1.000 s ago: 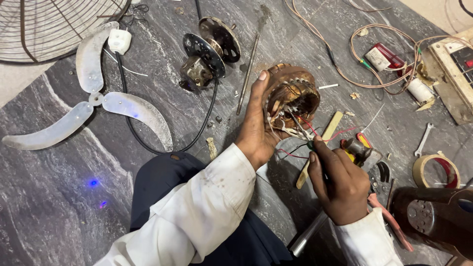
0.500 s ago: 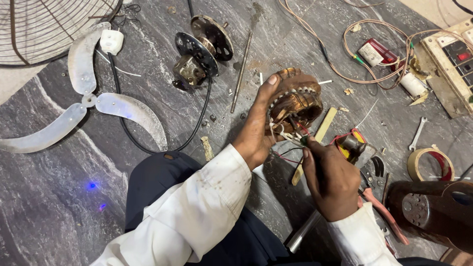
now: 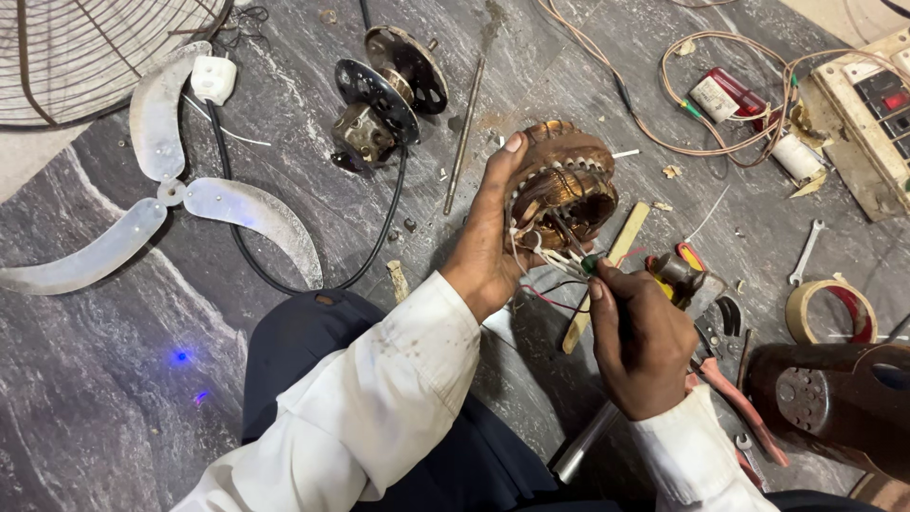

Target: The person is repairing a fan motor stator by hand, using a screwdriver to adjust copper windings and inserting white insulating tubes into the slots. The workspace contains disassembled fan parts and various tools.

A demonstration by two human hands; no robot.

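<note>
Stator (image 3: 561, 185), copper-wound, gripped by left hand (image 3: 488, 237). Right hand (image 3: 645, 337), just below stator, pinches its leads (image 3: 555, 251). Fan blade (image 3: 161, 194) far left of stator.

I see the stator (image 3: 561, 185) wound in glossy copper wire with a dull metal core. The fan blade (image 3: 161, 204) looks like matt grey metal. The floor (image 3: 114, 379) is smooth veined stone.

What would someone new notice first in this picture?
At centre, the left hand grips a copper-wound motor stator while the right hand pinches its thin wires. On the left of the grey stone floor lies a pale three-bladed fan blade, below a wire fan guard.
</note>
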